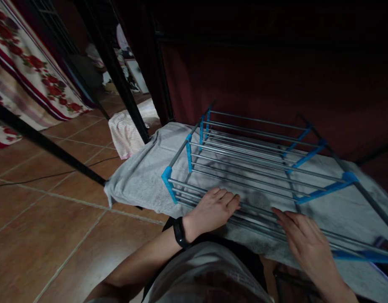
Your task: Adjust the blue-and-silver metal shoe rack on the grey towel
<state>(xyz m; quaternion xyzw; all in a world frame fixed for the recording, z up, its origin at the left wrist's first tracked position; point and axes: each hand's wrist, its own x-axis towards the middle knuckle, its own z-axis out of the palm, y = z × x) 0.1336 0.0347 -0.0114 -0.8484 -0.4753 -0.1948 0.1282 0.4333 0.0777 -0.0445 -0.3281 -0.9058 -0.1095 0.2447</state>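
A rack of grey metal rods with blue plastic joints lies on a grey cloth in front of me. It looks like a shoe rack, with its rods running left to right. My left hand is closed over the near rods, left of their middle, its fingers curled round them. A black band circles that wrist. Further right, my right hand has its fingers bent over the same near rods. The fingertips of both hands are partly hidden by the rods.
Black metal posts rise at the left. Beyond them are a striped cloth, a flowered curtain and a tiled floor crossed by a dark cable. A dark red panel stands behind the rack. A dark flat object sits at the right edge.
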